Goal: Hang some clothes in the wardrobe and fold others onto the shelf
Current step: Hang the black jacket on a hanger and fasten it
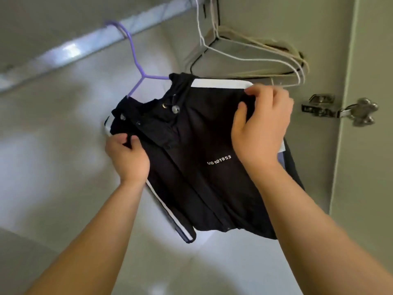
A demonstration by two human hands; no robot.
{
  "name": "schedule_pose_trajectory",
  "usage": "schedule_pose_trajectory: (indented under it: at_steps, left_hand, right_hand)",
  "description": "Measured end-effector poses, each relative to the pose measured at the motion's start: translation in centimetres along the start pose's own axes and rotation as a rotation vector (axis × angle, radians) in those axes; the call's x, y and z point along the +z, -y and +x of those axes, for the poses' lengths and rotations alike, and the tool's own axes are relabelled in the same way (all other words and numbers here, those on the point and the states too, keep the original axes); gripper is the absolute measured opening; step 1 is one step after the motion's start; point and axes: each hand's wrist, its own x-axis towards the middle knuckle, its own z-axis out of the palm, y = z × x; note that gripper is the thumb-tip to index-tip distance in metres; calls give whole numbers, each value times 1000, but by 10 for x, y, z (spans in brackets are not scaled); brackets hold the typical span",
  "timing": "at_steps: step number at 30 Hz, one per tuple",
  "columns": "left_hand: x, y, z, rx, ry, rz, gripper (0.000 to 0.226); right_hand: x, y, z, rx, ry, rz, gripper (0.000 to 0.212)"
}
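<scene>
Black jacket (191,167) hangs on a purple hanger (136,58) hooked over the wardrobe rail (63,54). Left grip (127,156) pinches fabric at one shoulder; right grip (261,128) curls round the other, white-striped shoulder, with the jacket between them.

Purple hanger (136,60): both arm ends hidden inside the black jacket (191,145). Rail (63,52), upper left: blurred, cut off by the left and top edges. Empty hangers (244,58), top centre: hooks cut off by the top edge.
</scene>
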Motion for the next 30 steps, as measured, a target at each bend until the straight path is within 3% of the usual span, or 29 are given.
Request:
schedule_pose_trajectory:
  at_steps: [2, 6, 8, 14, 20, 23, 26, 30]
  left_hand:
    - [-6, -22, 14, -3, -14, 55, 25]
    - [-18, -55, 37, -62, 10, 112, 40]
    - [-25, -61, 50, -134, 85, 193, 48]
    - [-41, -102, 50, -312, 371, 249, 48]
    - [-28, -164, -7, -62, 353, 329, 9]
    - [-13, -192, -35, 56, 455, 240, 12]
    - [-2, -205, -34, 64, 481, 225, 31]
    - [5, -210, -21, -150, 546, 233, 43]
  right_hand:
    - [-8, 9, 29, 49, -4, -90, 38]
    - [-31, 12, 56, 108, 452, -31, 37]
    - [-46, 9, 65, 98, 560, -31, 33]
    - [-71, 8, 89, -54, 766, -163, 17]
    - [-75, 22, 106, 47, 911, -194, 21]
    - [-76, 26, 108, 117, 931, -159, 18]
    - [-78, 31, 113, 202, 982, -69, 19]
    - [-79, 31, 116, 139, 1111, -57, 29]
